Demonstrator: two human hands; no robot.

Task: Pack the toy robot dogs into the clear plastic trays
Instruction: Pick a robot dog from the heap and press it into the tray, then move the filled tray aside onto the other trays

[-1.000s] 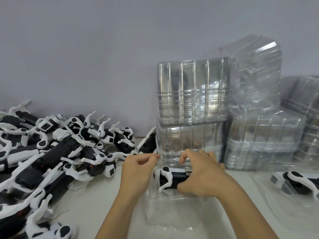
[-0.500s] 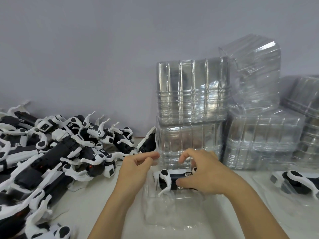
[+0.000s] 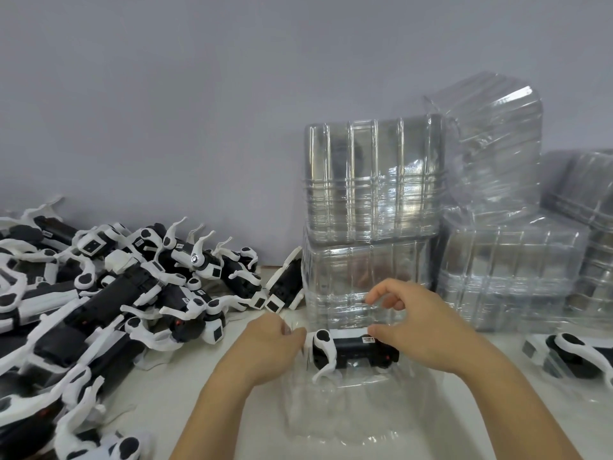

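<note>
Barely begun: both hands' curled fingers seat one toy dog (image 3: 351, 351) in a clear tray (image 3: 348, 413), another dog (image 3: 577, 355) lies packed lower right, a heap (image 3: 99, 303) waits left.

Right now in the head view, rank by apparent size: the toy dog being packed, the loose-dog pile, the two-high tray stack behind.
1. pile of loose dogs
2. tray stack, though farther from the camera than the pile, so unsure
3. toy dog, clearly smallest

Plain wall behind a pale work table

A smooth grey-lilac wall (image 3: 199, 111) fills the upper half, unmarked and evenly lit by soft, diffuse light. Below it runs an off-white table (image 3: 205, 370), meeting the wall along a straight back edge.
</note>
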